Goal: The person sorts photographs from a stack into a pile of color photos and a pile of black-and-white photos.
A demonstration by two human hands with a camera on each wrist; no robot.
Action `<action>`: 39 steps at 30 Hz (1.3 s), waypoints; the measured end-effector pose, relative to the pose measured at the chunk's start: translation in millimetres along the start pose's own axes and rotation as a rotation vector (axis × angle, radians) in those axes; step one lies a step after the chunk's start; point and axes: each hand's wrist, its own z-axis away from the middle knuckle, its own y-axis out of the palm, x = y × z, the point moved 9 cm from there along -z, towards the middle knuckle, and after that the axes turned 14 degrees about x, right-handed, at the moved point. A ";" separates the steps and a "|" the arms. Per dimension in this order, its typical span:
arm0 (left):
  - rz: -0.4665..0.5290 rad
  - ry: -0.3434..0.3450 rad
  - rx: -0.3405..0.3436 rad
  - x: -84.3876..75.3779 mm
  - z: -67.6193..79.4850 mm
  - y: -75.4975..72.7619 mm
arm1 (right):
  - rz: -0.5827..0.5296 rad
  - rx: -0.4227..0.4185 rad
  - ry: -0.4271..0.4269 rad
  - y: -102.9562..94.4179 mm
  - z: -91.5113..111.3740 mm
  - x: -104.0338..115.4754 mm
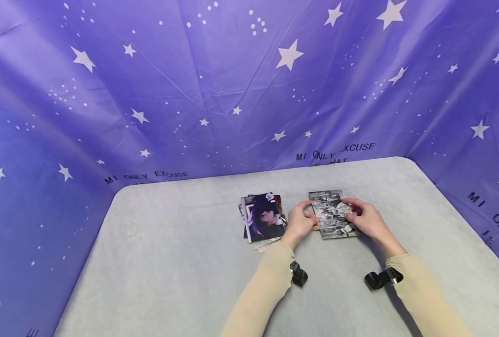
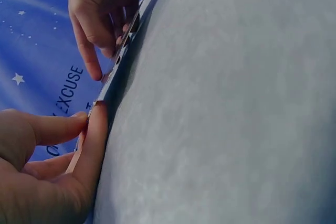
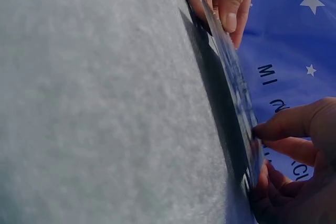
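A black-and-white photo card [image 1: 327,216] is held between both hands, low over the table. My left hand [image 1: 301,221] pinches its left edge, thumb on top and a finger beneath. On the opposite side my right hand [image 1: 368,220] grips the right edge, with thumb and forefinger lying over the printed face. The right wrist view has the card [image 3: 233,77] nearly edge-on, a dark shadow under it. Just left of my left hand lies an uneven pile of photo cards [image 1: 263,217], its top one showing a dark-haired figure in purple tones.
The grey table [image 1: 169,271] has rounded far corners. A purple-blue curtain [image 1: 232,84] with white stars and printed lettering hangs behind it and along both sides. Each sleeved wrist carries a small black camera [image 1: 298,274].
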 end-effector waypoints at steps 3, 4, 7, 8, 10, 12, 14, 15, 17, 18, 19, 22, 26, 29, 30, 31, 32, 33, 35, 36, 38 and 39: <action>-0.030 -0.029 -0.036 -0.2 0.2 0.3 | 0.052 0.022 0.001 0.2 -0.9 0.8; -0.064 -0.038 -0.047 -1.1 0.2 0.5 | 0.063 0.028 0.001 0.4 -1.2 0.8; -0.159 -0.063 -0.076 -4.8 1.1 0.1 | 0.090 0.038 -0.001 0.6 -1.5 0.6; -0.183 -0.072 -0.083 -5.9 1.4 0.1 | 0.101 0.037 -0.003 0.4 -1.5 0.4; -0.219 -0.084 -0.083 -7.4 1.6 0.9 | 0.122 0.034 -0.009 0.1 -1.5 0.5; -0.251 -0.096 -0.086 -9.2 2.3 1.1 | 0.143 0.031 -0.019 -0.2 -1.3 1.7; -0.316 -0.098 -0.093 -12.2 2.9 1.1 | 0.159 0.027 -0.033 -0.4 -1.4 3.4; -0.347 -0.099 -0.097 -13.5 3.3 1.0 | 0.165 0.023 -0.040 -0.6 -1.3 4.7; -0.424 -0.108 -0.103 -15.6 4.3 0.4 | 0.166 0.019 -0.059 -0.5 -1.5 7.6; -0.453 -0.115 -0.103 -16.0 4.8 0.2 | 0.167 0.014 -0.065 -0.5 -1.5 8.5; -0.472 -0.119 -0.099 -16.0 5.0 0.3 | 0.164 0.013 -0.065 0.0 -1.5 8.8; -0.486 -0.129 -0.077 -14.3 5.2 0.8 | 0.152 0.006 -0.054 1.0 -1.8 7.9; -0.435 -0.108 -0.061 -11.8 4.3 0.8 | 0.147 0.006 -0.036 1.2 -2.9 5.8; -0.374 -0.098 -0.041 -8.5 3.5 1.3 | 0.151 0.019 -0.026 1.3 -3.4 3.7; -0.354 -0.094 -0.032 -7.5 3.4 1.8 | 0.151 0.025 -0.021 1.6 -3.5 2.6; -0.341 -0.092 -0.026 -6.6 3.3 2.1 | 0.151 0.030 -0.018 1.8 -3.4 1.5; -0.331 -0.091 -0.019 -5.8 3.2 2.4 | 0.150 0.035 -0.015 2.2 -3.2 0.8; -0.324 -0.084 -0.015 -5.5 3.5 2.4 | 0.150 0.038 -0.013 2.4 -3.1 -0.1; -0.317 -0.078 -0.011 -4.4 4.4 2.3 | 0.146 0.039 -0.013 2.8 -2.5 -0.9; -0.313 -0.073 -0.009 -4.0 5.0 2.0 | 0.142 0.037 -0.017 2.6 -2.0 -0.8; -0.298 -0.064 -0.003 -3.2 6.3 1.8 | 0.131 0.027 -0.029 2.0 -0.6 -0.2; -0.287 -0.060 0.001 -2.7 7.1 1.7 | 0.127 0.018 -0.037 1.4 0.6 0.4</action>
